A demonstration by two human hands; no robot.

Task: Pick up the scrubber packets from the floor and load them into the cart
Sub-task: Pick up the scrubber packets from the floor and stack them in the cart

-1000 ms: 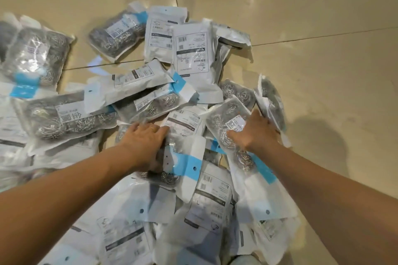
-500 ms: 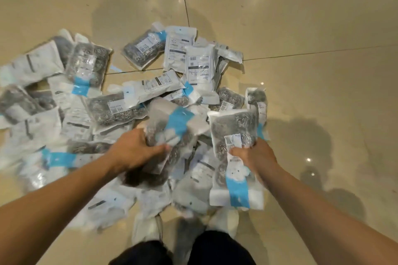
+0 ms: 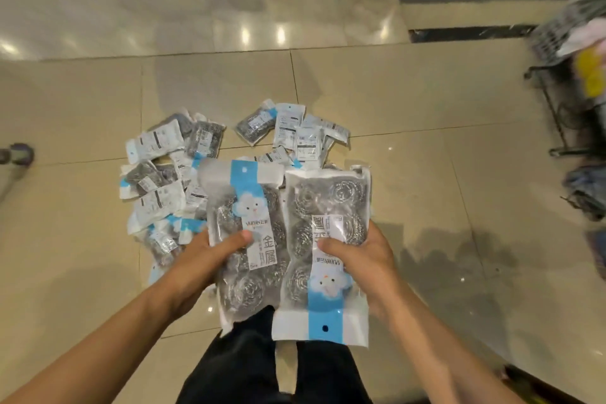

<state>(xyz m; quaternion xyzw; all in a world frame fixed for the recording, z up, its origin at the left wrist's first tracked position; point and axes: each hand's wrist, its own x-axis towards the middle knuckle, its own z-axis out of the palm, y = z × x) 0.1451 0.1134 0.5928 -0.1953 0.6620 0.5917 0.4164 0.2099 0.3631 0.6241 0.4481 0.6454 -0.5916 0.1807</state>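
gripping one steel-wool scrubber packet (image 3: 244,239) in left hand (image 3: 203,259), another packet (image 3: 328,252) in right hand (image 3: 364,259), fingers curled tight; risking slick plastic slipping en route to cart (image 3: 570,52).

Two scrubber packets (image 3: 288,239) held up; remaining packets (image 3: 183,174) heaped on floor; cart (image 3: 570,43) blurred, probably wire.

Two bare forearms, no sleeves in view, black trousers (image 3: 249,367), perhaps light shoes between the legs
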